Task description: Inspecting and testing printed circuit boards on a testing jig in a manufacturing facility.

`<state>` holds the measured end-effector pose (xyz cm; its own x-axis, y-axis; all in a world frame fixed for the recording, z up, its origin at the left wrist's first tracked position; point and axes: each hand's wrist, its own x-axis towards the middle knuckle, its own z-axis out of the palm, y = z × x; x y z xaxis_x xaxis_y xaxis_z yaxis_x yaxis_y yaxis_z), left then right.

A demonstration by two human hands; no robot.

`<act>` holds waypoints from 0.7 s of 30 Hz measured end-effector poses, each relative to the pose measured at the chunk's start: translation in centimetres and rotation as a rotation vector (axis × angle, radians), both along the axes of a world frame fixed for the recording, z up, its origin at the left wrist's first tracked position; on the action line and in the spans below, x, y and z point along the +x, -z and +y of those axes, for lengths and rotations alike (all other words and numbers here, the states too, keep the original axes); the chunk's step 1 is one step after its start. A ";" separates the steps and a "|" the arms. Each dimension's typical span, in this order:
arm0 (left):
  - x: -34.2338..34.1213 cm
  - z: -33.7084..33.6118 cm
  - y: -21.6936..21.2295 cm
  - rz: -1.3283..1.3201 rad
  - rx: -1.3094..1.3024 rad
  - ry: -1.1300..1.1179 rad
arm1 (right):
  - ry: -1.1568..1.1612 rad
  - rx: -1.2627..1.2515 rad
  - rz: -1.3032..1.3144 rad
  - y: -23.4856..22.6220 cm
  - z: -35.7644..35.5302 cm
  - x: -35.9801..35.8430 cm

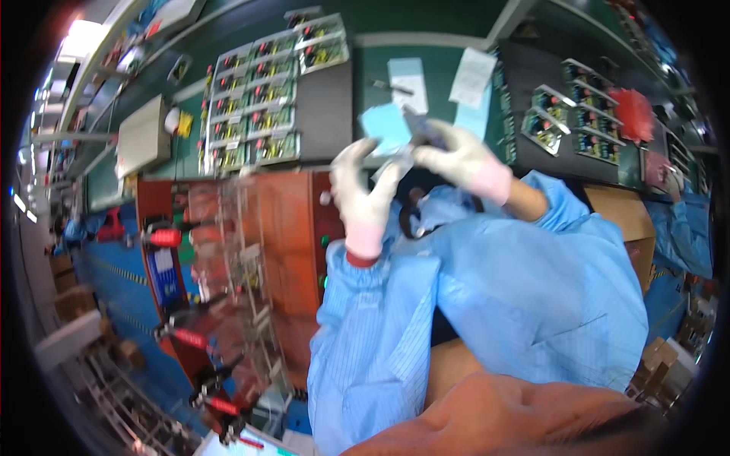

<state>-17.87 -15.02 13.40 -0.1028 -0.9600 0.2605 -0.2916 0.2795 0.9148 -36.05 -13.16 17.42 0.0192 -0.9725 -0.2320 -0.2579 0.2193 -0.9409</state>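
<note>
My left hand (359, 190), in a white glove with a pink cuff, is raised with its fingers curved and apart. Its thumb is close to a small pale, translucent piece (401, 159) between the hands; whether they touch I cannot tell. My right hand (465, 161), gloved alike, has its fingers closed on a dark, flat, narrow object (420, 128) that points up and to the left. Blur hides its exact kind. Beyond the hands, a light blue sheet (385, 128) lies on the green bench.
Left on the bench, circuit boards in metal frames (255, 102) stand in rows on a black mat (325, 114). More framed boards (593, 114) and a red plastic bag (633, 114) lie right. Red-handled toggle clamps (163, 237) line a clear-walled fixture at lower left. Another person's sleeve (682, 235) shows far right.
</note>
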 end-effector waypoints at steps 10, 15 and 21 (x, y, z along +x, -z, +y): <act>-1.1 0.5 -0.4 -0.562 -0.423 -0.176 | 0.005 -0.164 0.124 0.8 0.6 0.4; -1.4 0.2 -0.7 -0.443 -0.370 -0.070 | 0.011 -0.182 0.039 0.1 0.8 0.0; -1.3 -0.2 -0.5 -0.415 -0.361 -0.013 | -0.013 -0.192 0.185 0.5 0.9 -0.3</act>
